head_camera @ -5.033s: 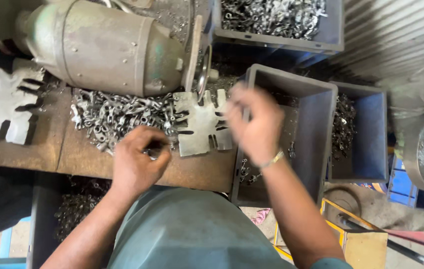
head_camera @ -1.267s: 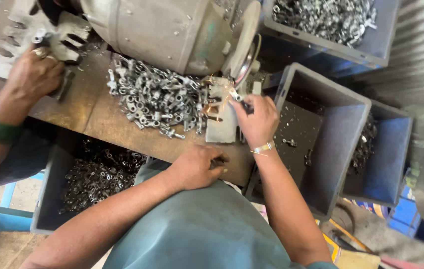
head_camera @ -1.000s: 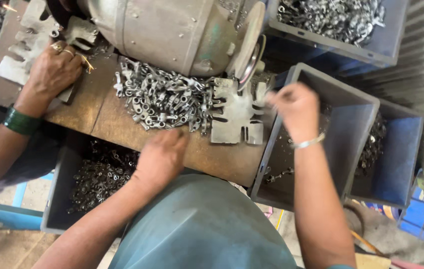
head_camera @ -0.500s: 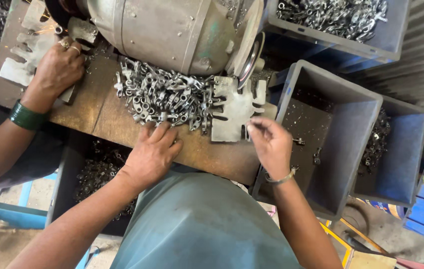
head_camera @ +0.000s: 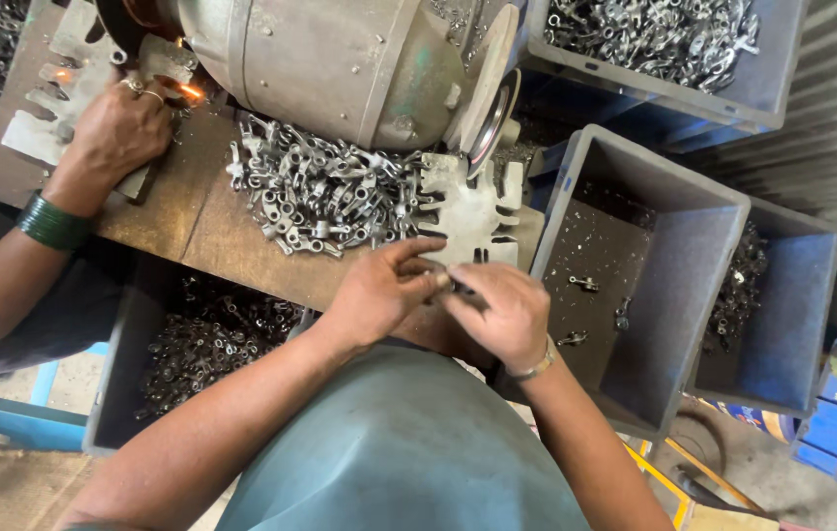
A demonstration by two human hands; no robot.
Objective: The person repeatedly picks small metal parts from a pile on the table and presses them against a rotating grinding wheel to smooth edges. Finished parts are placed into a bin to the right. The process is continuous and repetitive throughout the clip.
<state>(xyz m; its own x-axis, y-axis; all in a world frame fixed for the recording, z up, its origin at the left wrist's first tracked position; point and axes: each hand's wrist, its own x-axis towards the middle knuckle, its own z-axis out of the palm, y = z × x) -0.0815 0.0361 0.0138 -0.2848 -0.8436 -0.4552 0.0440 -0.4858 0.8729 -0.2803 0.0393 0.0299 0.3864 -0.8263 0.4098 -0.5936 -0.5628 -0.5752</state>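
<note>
Where a worn wooden bench (head_camera: 212, 221) meets a corrugated metal wall (head_camera: 836, 128), the left hand (head_camera: 379, 295) and right hand (head_camera: 497, 315) come together at its near edge, fingers pinched narrowly on one small dark metal piece (head_camera: 460, 287); its axis and heading cannot be told. A heap of metal fittings (head_camera: 325, 192) lies beside a bench grinder (head_camera: 340, 59). Three grey bins (head_camera: 634, 285) stand right. A co-worker's hand (head_camera: 118, 133) presses metal, one spark (head_camera: 187, 91) showing.

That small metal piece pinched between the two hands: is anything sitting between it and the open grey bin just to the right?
Nothing visible does. The left hand and right hand meet on the small metal piece, and the grey plastic bin beside them is open-topped and nearly bare. Only its near wall lies between.
</note>
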